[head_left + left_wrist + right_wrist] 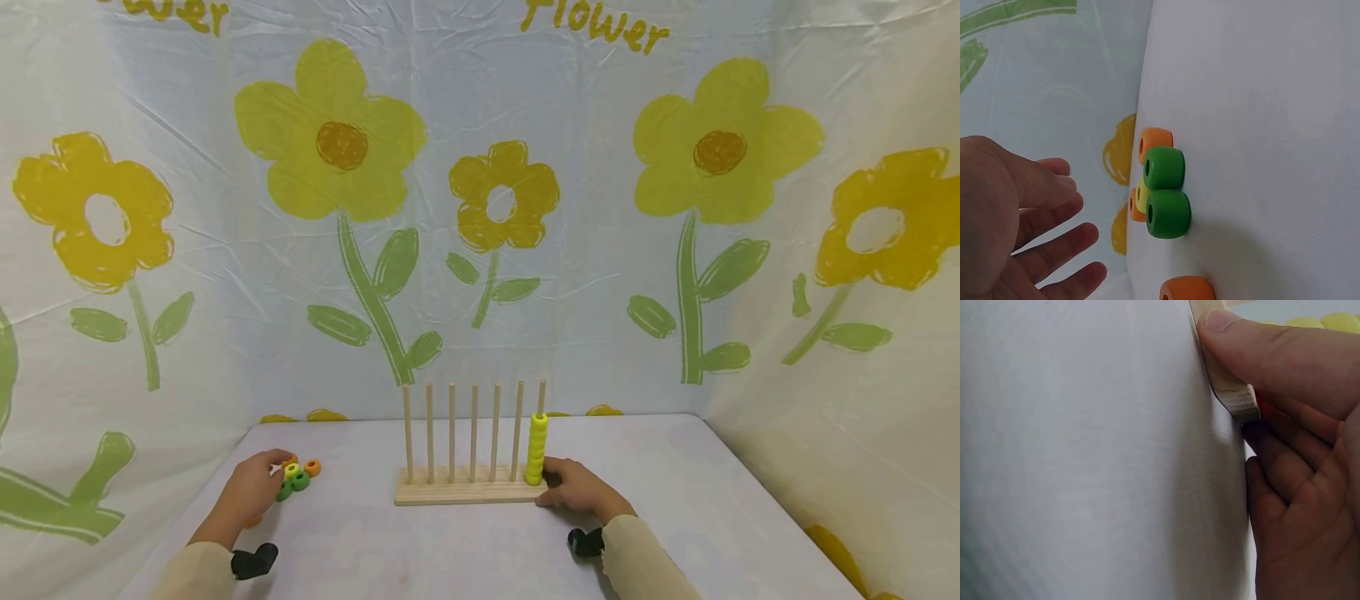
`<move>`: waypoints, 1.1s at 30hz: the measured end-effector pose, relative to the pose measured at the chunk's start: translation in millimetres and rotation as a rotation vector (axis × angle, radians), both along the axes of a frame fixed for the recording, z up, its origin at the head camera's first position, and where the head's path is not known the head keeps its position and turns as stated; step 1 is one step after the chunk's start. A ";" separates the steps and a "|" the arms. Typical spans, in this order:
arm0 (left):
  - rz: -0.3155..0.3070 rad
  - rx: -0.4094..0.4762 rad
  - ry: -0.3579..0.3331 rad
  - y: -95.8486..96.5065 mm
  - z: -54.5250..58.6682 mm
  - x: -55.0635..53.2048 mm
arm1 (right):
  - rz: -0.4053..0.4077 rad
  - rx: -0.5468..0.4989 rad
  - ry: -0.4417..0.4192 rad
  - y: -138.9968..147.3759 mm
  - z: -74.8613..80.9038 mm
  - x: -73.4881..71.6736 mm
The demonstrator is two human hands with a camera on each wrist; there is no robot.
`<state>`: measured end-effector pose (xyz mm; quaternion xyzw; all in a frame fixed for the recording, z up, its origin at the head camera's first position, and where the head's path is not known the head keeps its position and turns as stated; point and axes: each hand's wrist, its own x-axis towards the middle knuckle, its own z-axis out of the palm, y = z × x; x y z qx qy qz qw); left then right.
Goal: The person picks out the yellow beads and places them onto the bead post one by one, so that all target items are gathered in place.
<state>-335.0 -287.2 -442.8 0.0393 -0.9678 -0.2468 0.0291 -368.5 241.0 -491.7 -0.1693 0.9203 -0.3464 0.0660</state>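
My right hand (579, 487) grips the right end of a wooden peg rack's base (472, 493). In the right wrist view the thumb (1254, 350) lies on one face of the base (1235, 400), with the fingers behind it. Yellow beads (536, 450) are stacked on the rightmost peg. My left hand (253, 486) hovers beside a small cluster of loose beads at the left. In the left wrist view its fingers (1054, 256) are loosely bent, apart from two green beads (1169, 214), a partly hidden yellow bead (1142, 195) and orange beads (1157, 137). Nothing shows in that hand.
Several bare upright pegs (452, 433) stand along the rack. One orange bead (1186, 289) lies apart from the cluster, nearer the left wrist. A white cloth covers the table (360, 550), and a flower-printed curtain (570, 333) rises behind it.
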 end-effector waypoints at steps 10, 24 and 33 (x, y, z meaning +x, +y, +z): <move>0.026 0.057 -0.081 -2.5 -8.5 -14.8 | 0.013 -0.007 -0.003 0.2 -0.9 -0.6; -0.017 0.017 -0.079 -0.3 -11.9 -21.8 | 0.024 -0.022 0.008 0.1 1.8 -0.6; -0.037 0.018 -0.098 -3.2 -20.8 -28.5 | 0.015 -0.021 -0.002 0.2 0.7 2.1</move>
